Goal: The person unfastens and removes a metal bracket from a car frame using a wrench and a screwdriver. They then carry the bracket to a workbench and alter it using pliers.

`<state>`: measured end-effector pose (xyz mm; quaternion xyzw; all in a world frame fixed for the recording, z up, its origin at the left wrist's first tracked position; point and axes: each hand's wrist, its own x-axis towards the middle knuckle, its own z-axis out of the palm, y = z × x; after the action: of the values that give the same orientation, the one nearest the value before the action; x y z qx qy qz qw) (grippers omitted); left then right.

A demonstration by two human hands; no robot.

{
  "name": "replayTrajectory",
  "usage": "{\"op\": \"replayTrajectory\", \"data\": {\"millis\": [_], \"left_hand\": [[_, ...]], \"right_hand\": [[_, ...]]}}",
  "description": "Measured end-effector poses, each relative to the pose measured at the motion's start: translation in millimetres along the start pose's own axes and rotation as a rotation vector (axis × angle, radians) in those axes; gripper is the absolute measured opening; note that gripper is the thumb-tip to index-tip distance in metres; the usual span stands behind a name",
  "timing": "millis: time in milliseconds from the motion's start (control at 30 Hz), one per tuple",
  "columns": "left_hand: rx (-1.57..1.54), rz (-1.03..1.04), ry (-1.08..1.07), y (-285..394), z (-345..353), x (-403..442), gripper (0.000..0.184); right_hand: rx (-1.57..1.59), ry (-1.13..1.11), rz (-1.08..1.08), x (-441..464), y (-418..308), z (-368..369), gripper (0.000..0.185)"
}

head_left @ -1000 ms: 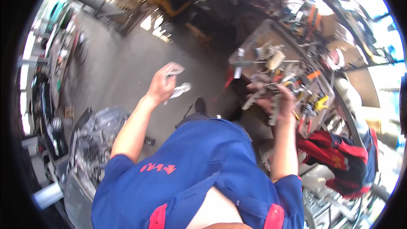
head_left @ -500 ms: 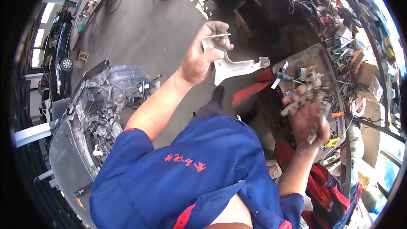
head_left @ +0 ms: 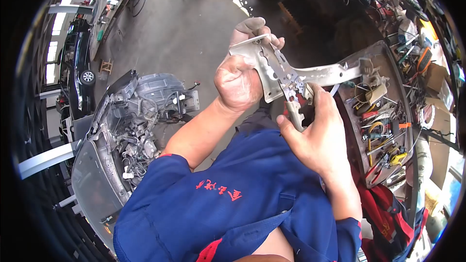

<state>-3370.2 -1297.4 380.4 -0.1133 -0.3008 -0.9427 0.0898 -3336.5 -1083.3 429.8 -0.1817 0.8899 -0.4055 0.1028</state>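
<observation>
My left hand [head_left: 238,83] is closed around the flat upper end of a pale metal bracket [head_left: 323,74]. The bracket's long arm reaches out to the right. A perforated metal piece [head_left: 275,68], with a row of holes along it, lies across the bracket near its bend. My right hand [head_left: 323,133] grips the lower end of this perforated piece between thumb and fingers. Both parts are raised in front of my blue shirt. Some fingertips of the right hand are hidden behind the metal.
On the right stands a metal tray [head_left: 350,128] holding pliers, screwdrivers and other hand tools. Beyond it, a cluttered bench [head_left: 412,53] carries cables and tools. To the left is a car's exposed engine bay [head_left: 145,111]. A red and dark jacket [head_left: 388,221] hangs at lower right.
My right hand has come from over the tool tray to the left, bringing the perforated piece against the bracket. The left hand keeps its grip on the bracket.
</observation>
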Motion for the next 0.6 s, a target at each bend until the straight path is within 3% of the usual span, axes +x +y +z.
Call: {"op": "replayTrajectory", "data": {"millis": [233,600], "left_hand": [[0.148,0.044,0.104,3.8,14.1,-1.0,0.068],[0.127,0.046,0.073,6.1,15.7,2.5,0.065]], "right_hand": [[0.004,0.03,-0.051,1.3,-10.3,7.8,0.082],[0.105,0.015,-0.083,8.9,-7.0,12.6,0.08]]}}
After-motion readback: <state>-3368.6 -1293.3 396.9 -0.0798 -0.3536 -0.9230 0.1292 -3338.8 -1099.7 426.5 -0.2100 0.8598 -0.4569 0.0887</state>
